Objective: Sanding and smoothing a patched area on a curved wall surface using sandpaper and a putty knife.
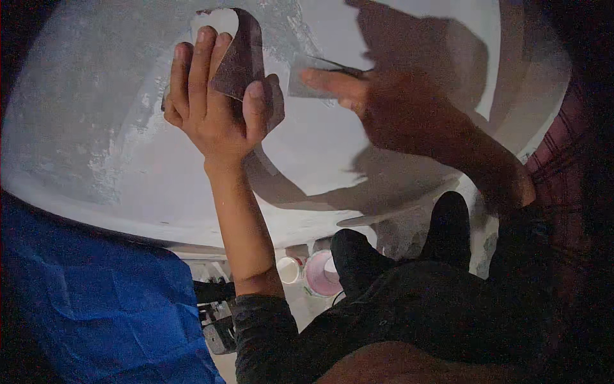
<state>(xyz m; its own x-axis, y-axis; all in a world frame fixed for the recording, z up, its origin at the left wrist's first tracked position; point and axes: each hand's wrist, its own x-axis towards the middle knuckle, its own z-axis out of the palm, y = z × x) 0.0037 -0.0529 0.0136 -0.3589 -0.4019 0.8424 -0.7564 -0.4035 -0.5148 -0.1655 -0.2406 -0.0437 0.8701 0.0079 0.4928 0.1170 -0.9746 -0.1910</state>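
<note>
The person (416, 301) has a big panel (320, 134) spread out in front. The left grip (217, 121) is over the panel, with a bent sheet (243, 61) under its fingers. The right grip (368, 99) is to the right of that, with a flat scraper (306, 89) in it. A cloth (96, 307) is on the left, below the panel's near edge. Just right of the cloth is a boxy thing (220, 336). Farther right, a pot (289, 270) and then a tub (320, 275) sit on the floor (307, 313)

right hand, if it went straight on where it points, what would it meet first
Probably the curled brown sheet at the left hand, with the grey blade in the right hand leading; depth is unclear.
</note>
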